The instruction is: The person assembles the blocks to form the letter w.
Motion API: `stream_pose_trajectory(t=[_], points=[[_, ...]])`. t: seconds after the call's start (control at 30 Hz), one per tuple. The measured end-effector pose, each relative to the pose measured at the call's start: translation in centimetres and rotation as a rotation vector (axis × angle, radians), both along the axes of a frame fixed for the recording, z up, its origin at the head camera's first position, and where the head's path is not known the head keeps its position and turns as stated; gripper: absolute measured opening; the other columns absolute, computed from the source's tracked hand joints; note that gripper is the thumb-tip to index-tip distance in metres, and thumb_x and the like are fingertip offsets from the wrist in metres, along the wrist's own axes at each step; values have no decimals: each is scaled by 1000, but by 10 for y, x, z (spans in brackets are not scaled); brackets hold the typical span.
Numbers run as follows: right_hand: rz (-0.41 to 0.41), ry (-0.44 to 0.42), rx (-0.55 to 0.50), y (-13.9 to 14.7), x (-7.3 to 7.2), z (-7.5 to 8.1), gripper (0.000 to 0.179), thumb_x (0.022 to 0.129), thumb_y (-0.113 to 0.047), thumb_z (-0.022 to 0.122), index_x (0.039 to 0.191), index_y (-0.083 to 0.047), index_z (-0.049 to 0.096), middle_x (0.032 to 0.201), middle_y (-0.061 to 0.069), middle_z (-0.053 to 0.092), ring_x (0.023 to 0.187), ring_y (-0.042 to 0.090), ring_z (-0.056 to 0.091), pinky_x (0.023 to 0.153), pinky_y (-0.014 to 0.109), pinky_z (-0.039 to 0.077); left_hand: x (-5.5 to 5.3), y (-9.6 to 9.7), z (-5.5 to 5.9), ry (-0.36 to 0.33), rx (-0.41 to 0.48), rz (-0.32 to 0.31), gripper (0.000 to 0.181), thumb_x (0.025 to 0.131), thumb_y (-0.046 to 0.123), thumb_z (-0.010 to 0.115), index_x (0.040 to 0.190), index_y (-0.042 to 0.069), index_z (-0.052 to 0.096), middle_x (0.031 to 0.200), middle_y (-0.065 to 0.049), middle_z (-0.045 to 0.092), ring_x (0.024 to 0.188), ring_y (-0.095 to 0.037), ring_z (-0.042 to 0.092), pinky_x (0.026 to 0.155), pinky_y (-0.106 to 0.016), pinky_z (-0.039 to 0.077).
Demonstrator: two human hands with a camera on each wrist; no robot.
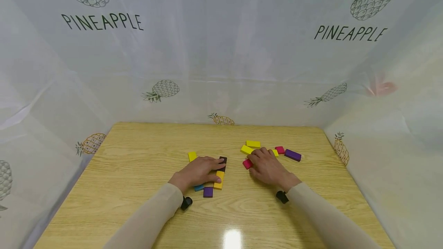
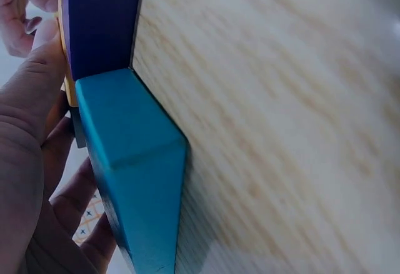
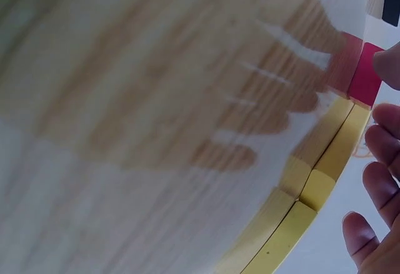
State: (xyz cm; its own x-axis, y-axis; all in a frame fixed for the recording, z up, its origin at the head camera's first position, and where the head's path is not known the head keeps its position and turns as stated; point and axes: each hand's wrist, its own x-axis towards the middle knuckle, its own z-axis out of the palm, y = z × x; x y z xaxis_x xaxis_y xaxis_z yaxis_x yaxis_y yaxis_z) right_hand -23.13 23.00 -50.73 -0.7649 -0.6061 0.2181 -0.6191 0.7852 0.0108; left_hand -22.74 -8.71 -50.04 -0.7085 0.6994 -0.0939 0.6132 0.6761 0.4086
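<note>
Spreading left hand [image 1: 200, 170] across black oblong block [image 1: 225, 158] and orange oblong block [image 1: 220, 175], left; touching red square block [image 1: 247, 164], right, with loosely spread right hand [image 1: 266, 166]. Exposing in left wrist view blue oblong block [image 2: 134, 155], mostly hidden in head view.

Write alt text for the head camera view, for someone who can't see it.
A person's left hand touches a black block and an orange block; the right hand touches a red block near yellow blocks, on a wood-grain table. Pineapple-print sheeting hangs behind.
</note>
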Motion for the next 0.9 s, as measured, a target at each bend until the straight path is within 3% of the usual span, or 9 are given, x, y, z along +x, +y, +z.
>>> stream_pose_trajectory(t=[0.47, 0.7, 0.9], points=[[18, 27, -9, -2, -6, 0, 29, 98, -31, 76, 116, -8, 73, 115, 7, 68, 107, 29, 53, 88, 44, 42, -1, 0, -2, 8, -11, 0, 64, 105, 48, 62, 161, 22, 47, 170, 6, 38, 155, -27, 39, 128, -52, 31], [21, 79, 3, -21, -15, 3, 29, 100, -35, 75, 115, -10, 74, 114, 5, 69, 105, 28, 56, 89, 45, 45, -1, 0, -1, 10, -6, -1, 64, 104, 47, 64, 160, 20, 49, 169, 5, 40, 155, -28, 40, 127, -51, 32], [9, 60, 8, -37, -22, 5, 27, 100, -34, 74, 113, -11, 73, 113, 6, 68, 103, 28, 54, 89, 47, 45, -1, 2, 0, 15, -19, 3, 65, 104, 49, 63, 160, 21, 48, 169, 6, 39, 155, -28, 40, 127, -49, 32]])
